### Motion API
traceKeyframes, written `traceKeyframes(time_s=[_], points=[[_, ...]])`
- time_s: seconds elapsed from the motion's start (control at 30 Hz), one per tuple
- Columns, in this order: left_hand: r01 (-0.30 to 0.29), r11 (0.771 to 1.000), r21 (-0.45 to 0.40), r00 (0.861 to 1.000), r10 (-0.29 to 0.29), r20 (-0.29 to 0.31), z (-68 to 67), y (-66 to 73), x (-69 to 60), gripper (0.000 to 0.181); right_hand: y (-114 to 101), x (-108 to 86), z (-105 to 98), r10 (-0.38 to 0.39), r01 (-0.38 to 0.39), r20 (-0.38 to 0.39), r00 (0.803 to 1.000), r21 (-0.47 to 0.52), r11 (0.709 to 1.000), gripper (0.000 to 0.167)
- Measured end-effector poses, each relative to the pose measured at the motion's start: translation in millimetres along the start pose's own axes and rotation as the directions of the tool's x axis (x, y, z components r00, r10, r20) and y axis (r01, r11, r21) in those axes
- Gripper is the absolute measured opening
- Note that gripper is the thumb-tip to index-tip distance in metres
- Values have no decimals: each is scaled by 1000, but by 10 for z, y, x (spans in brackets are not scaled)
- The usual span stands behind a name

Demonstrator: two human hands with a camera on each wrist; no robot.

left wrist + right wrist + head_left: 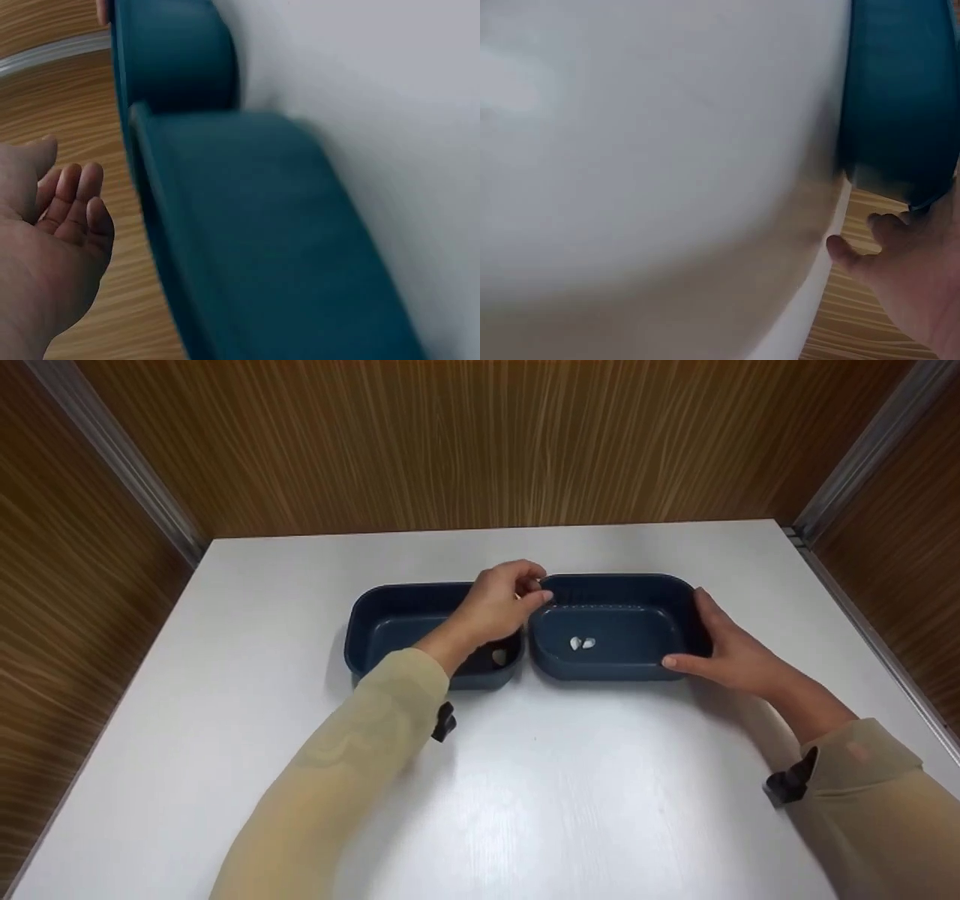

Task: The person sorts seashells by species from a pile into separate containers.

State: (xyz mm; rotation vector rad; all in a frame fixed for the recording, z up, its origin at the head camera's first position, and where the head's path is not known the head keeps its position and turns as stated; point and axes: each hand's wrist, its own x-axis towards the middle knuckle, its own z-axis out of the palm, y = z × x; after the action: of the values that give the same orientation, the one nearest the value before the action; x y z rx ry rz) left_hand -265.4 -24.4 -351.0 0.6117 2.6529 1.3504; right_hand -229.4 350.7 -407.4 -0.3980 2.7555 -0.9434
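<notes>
Two dark blue rectangular bins stand side by side on the white table. My left hand (pixel 491 604) is over the right part of the left bin (pixel 362 615), close to where the two rims meet. Its fingers are loosely bent, and in the left wrist view thumb and fingers are apart with nothing seen between them. My right hand (pixel 731 652) rests against the right end of the right bin (pixel 607 669), fingers extended along the side and thumb by the front corner. Two small whitish pieces (pixel 582 643), like pebbles or shells, lie in the right bin. A greyish piece (pixel 499 658) lies in the left bin, partly shaded.
The white table (pixel 525 795) extends in front of the bins. A wood-grain panel (pixel 450 450) rises behind it, with more panels and metal edge strips (pixel 120 457) at both sides. My left forearm hides part of the left bin.
</notes>
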Motion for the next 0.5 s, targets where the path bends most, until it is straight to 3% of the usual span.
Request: traceKeyframes(time_s=[0.27, 0.4, 0.5], points=[[-15, 981, 194, 998, 27, -58, -384, -15, -266, 48, -129, 23, -152, 4, -9, -37, 999, -122, 992, 119], [-9, 945, 327, 996, 38, -81, -548, -86, -459, 58, -234, -4, -191, -28, 15, -92, 995, -145, 989, 111], [-3, 902, 431, 993, 52, -102, -647, -148, -625, 67, -335, -20, -188, -46, 24, -121, 992, -179, 984, 106]])
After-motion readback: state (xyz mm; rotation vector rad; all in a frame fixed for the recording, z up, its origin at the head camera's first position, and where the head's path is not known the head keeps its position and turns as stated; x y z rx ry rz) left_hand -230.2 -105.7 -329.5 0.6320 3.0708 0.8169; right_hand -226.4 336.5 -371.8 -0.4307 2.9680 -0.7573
